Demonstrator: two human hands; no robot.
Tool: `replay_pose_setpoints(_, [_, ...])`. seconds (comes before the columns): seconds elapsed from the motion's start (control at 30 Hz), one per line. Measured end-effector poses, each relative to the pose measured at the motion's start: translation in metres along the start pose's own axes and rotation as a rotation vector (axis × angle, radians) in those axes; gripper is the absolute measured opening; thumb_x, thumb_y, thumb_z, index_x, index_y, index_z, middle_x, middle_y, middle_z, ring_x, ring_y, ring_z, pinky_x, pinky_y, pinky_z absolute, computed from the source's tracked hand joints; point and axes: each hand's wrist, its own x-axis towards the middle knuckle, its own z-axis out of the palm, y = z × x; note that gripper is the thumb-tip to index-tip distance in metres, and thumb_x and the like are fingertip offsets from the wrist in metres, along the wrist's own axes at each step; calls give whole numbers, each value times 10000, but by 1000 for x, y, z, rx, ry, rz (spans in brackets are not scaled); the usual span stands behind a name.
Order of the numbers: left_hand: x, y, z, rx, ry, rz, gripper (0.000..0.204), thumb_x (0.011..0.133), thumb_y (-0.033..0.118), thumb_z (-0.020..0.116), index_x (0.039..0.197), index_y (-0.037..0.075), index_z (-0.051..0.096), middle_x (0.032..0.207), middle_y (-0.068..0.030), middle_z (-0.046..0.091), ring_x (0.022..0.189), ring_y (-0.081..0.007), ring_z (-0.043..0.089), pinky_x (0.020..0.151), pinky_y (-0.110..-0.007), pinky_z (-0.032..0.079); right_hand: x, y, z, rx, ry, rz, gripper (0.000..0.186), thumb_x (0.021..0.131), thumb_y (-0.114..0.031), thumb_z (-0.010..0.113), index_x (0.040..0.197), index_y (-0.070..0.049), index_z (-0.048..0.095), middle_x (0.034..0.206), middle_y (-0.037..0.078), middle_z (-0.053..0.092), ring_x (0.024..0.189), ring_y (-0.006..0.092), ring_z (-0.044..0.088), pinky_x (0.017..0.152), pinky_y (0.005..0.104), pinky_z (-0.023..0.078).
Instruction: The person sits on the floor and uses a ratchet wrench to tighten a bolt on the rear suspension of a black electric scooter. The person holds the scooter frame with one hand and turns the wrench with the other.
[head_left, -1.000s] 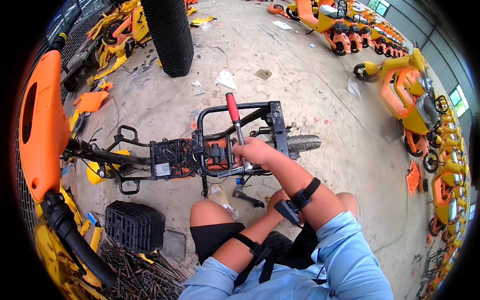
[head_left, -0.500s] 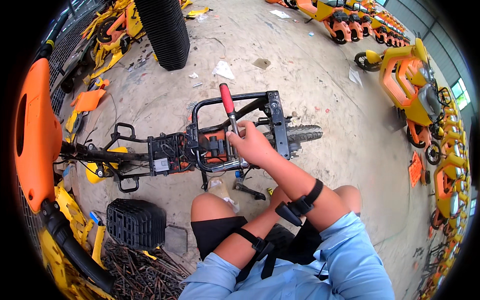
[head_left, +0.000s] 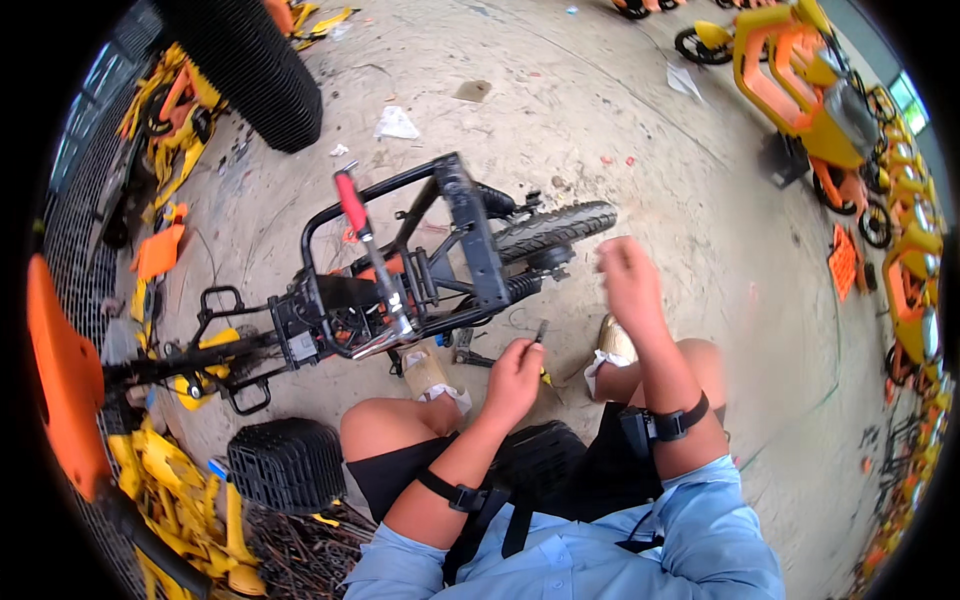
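Observation:
A stripped black scooter frame [head_left: 478,235] lies before me, its rear wheel [head_left: 560,230] pointing right. Across the frame's loop rests a ratchet wrench with a red handle [head_left: 351,203] and chrome shaft; neither hand touches it. My left hand [head_left: 515,380] is closed in front of my lap, pinching a thin dark rod [head_left: 541,331] that sticks up past the fingers; its kind is unclear. Just right of the wheel, clear of the frame, hangs my right hand [head_left: 630,285]. Its fingers are bent and partly blurred, so any contents are hidden.
A black plastic crate [head_left: 285,465] and heaped metal rods [head_left: 320,550] lie at lower left, beside yellow panels [head_left: 175,480]. An orange part [head_left: 65,375] rises at the left edge. A stack of black crates [head_left: 240,70] stands behind. Yellow scooters [head_left: 800,90] line the right.
My right hand has let go of the ratchet wrench and moved right, past the rear wheel. The left hand has come out from under the right forearm. My view has shifted, and the frame appears tilted.

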Motion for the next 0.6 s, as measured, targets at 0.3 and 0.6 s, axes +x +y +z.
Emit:
replay_pose_setpoints(0.3, [26,21,21,-319,-8,-319,287,1036,285,371,962,51,517,684,-20,468,589,-124,452,552,-270,387,-21,64,30,273,-789,311,347,1005,-305,518,964,10,656,792,147,693,776,265,686,720,384,523])
replay_pose_setpoints(0.6, [32,28,16,-510,-2,-327,299,1014,190,363,1183,4,525,936,-47,548,780,-138,507,700,-294,428,-14,47,27,361,-764,220,217,1009,-197,547,997,11,606,740,95,634,625,151,617,595,313,484])
